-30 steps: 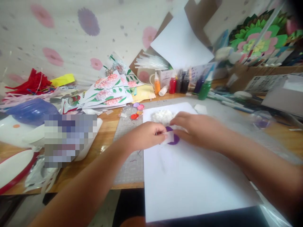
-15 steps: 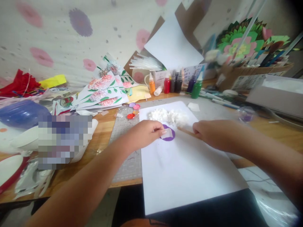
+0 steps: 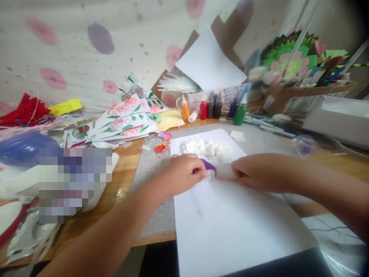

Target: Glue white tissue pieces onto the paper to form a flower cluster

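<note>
**A:** What does the left hand (image 3: 184, 175) have?

**B:** It is closed in a pinch on the round purple paper disc (image 3: 209, 166), thumb and fingertips on its near-left rim. The disc sits at the far end of the large white paper sheet (image 3: 230, 227) with that rim lifted. It looks feather-light, thin and easily creased, so the rim is the fair place to take it, and gently.

**A:** And the right hand (image 3: 256, 175)?

**B:** Its fingers are curled, with the tips near a pale strip (image 3: 225, 177) just beside the disc. The blur hides whether they actually grip it.

**A:** What about room to move?

**B:** The heap of crumpled white tissue (image 3: 207, 148) lies just behind the disc, so it is tight there. Toward the person the sheet is bare, but its near end overhangs the edge of the wooden worktop (image 3: 121, 181) and would sag under pressure. The row of small paint bottles (image 3: 217, 107) stands well apart at the back.
</note>
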A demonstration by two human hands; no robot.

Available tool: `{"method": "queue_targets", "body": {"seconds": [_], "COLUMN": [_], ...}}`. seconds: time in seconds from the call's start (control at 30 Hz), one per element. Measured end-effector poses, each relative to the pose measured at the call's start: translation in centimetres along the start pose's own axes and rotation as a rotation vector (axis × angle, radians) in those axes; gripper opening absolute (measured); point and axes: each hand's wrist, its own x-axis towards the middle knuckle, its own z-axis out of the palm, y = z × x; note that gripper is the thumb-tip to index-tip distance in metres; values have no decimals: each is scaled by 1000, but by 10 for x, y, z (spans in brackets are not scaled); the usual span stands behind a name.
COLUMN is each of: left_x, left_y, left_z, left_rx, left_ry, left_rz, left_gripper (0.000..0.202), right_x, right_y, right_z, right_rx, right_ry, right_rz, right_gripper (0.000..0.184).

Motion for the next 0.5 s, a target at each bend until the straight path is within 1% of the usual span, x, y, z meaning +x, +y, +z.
{"method": "queue_targets", "body": {"seconds": [0.1, 0.17, 0.2, 0.3, 0.33, 0.37, 0.43, 0.5], "left_x": [2, 3, 4, 5, 5, 4, 3, 3], "left_y": [-1, -2, -3, -5, -5, -4, -3, -2], "left_z": [1, 2, 3, 3, 3, 2, 1, 0], "left_rx": [-29, -63, -79, -117, -127, -139, -158, -152], "left_ry": [38, 39, 37, 24, 13, -3, -25, -28], "left_rz": [-17, -33, -36, -14, -3, 7, 16, 27], "left_gripper": [25, 22, 19, 15, 16, 18, 23, 25], "right_x": [-7, -15, -18, -26, -27, -26, -23, -17], "right_y": [7, 14, 16, 17, 14, 11, 2, -6], "right_z": [-2, -2, -1, 9, 13, 17, 24, 26], "right_rx": [65, 124, 174, 381, 435, 478, 541, 585], "right_ry": [-4, 55, 134, 503, 599, 662, 688, 677], "right_rz": [-35, -63, -94, -270, -342, -413, -526, -571], "right_gripper": [30, 28, 23, 8, 5, 3, 6, 9]}}
